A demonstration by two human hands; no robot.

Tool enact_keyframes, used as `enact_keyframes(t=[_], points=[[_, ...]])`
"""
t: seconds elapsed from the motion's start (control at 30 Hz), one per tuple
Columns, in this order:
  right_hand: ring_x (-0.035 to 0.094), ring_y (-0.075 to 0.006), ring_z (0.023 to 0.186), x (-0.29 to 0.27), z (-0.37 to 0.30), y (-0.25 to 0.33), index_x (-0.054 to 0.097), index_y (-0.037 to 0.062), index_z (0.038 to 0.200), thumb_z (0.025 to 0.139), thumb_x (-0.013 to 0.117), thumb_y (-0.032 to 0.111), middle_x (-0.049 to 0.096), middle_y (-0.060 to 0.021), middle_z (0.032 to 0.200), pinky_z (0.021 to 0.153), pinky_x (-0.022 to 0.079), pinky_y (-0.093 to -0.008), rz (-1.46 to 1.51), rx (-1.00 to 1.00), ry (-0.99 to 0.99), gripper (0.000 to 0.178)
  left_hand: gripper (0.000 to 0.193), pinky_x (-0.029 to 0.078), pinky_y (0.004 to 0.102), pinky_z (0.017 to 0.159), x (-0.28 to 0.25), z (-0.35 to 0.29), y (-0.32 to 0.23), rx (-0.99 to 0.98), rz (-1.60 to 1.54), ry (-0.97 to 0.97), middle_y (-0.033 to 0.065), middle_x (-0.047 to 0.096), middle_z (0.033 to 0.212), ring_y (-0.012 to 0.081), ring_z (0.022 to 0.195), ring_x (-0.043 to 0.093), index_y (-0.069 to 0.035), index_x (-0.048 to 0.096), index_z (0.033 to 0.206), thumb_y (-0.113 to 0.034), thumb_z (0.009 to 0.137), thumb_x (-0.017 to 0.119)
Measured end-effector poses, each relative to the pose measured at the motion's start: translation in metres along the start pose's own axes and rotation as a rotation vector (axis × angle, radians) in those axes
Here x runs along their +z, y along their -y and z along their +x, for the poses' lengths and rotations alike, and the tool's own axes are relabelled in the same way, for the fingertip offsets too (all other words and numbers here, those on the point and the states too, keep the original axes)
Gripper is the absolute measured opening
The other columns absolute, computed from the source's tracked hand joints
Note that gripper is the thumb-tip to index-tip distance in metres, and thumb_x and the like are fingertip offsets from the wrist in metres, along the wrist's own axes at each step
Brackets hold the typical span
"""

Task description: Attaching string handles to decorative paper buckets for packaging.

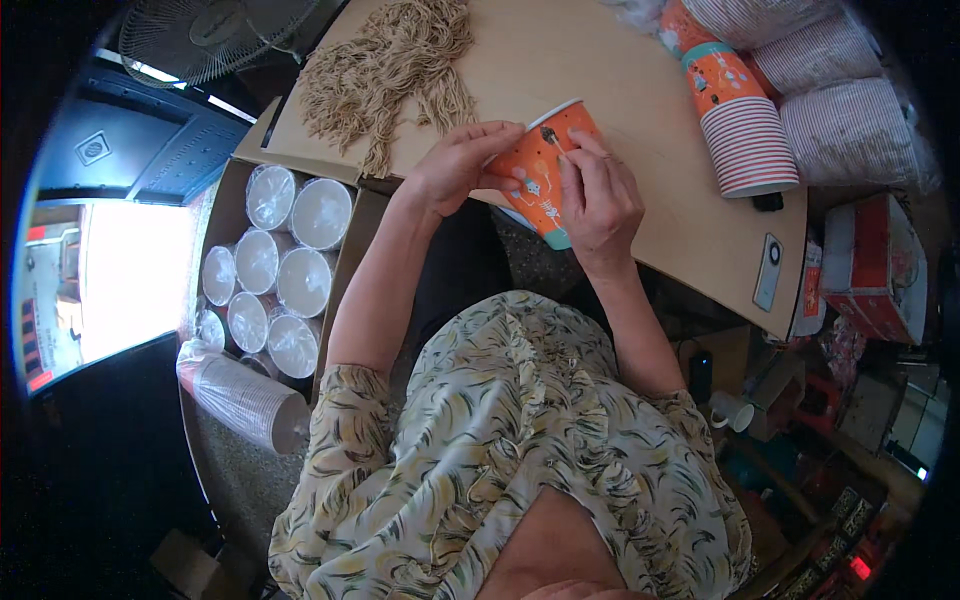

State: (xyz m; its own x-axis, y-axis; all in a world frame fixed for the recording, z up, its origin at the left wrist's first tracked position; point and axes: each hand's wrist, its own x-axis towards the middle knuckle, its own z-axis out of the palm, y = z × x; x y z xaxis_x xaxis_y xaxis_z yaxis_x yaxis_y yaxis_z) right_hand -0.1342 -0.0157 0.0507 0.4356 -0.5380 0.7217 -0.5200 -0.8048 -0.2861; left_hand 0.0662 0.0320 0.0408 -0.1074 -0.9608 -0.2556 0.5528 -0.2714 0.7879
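Observation:
Over the near edge of the table I hold an orange paper cup (530,172) with a white rim, printed figures and a teal base band. It is tilted, its rim toward the upper middle. My left hand (460,165) grips the cup's left side, thumb and fingers closed on it. At its right side, my right hand (603,205) is closed in a pinch against the printed wall. Something small and pale shows at those fingertips, beside a dark spot on the cup; I cannot make it out. A heap of beige twisted cords (385,75) lies on the table beyond my left hand.
Stacked orange cups (745,140) lie at the table's right, beside plastic-wrapped stacks (850,125). A phone (768,272) rests near the right edge. On my left stands a carton (345,270) of wrapped white cups, with another wrapped stack (245,400) beside it. A fan (215,30) stands far left.

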Motion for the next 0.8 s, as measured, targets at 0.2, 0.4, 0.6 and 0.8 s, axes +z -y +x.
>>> enact_keyframes(t=[0.2, 0.4, 0.6, 0.8], points=[[0.069, -0.0292, 0.096, 0.001, -0.003, 0.003, 0.064, 0.0060, 0.095, 0.086, 0.074, 0.010, 0.071, -0.0085, 0.112, 0.088, 0.054, -0.0428, -0.002, -0.009, 0.001, 0.014, 0.025, 0.058, 0.0215, 0.058, 0.015, 0.002, 0.005, 0.006, 0.266, -0.188, 0.0004, 0.071, 0.084, 0.0088, 0.063, 0.068, -0.009, 0.070, 0.100, -0.034, 0.098, 0.067], [0.069, -0.0290, 0.098, 0.001, -0.003, 0.005, 0.063, 0.0063, 0.095, 0.086, 0.074, 0.009, 0.070, -0.0087, 0.112, 0.089, 0.054, -0.0435, 0.012, -0.050, -0.015, 0.015, 0.020, 0.056, 0.0214, 0.056, 0.020, -0.005, 0.004, 0.027, 0.148, -0.225, -0.0001, 0.069, 0.077, 0.0071, 0.060, 0.064, -0.007, 0.071, 0.090, -0.027, 0.094, 0.071], [0.069, -0.0292, 0.098, 0.000, -0.001, 0.008, 0.062, 0.0053, 0.095, 0.087, 0.073, 0.009, 0.070, -0.0093, 0.111, 0.089, 0.053, -0.0435, 0.013, -0.043, -0.008, 0.015, 0.014, 0.058, 0.0218, 0.062, 0.016, -0.011, 0.007, 0.040, 0.106, -0.238, 0.0010, 0.070, 0.082, 0.0076, 0.065, 0.066, -0.007, 0.069, 0.101, -0.017, 0.092, 0.066], [0.069, -0.0289, 0.100, 0.000, -0.002, 0.006, 0.062, 0.0052, 0.096, 0.087, 0.073, 0.009, 0.070, -0.0093, 0.111, 0.089, 0.053, -0.0438, 0.021, -0.032, -0.014, 0.015, 0.017, 0.058, 0.0209, 0.069, 0.016, -0.014, 0.008, 0.061, 0.095, -0.223, 0.0008, 0.071, 0.091, 0.0065, 0.072, 0.066, -0.007, 0.067, 0.107, -0.014, 0.092, 0.064]])
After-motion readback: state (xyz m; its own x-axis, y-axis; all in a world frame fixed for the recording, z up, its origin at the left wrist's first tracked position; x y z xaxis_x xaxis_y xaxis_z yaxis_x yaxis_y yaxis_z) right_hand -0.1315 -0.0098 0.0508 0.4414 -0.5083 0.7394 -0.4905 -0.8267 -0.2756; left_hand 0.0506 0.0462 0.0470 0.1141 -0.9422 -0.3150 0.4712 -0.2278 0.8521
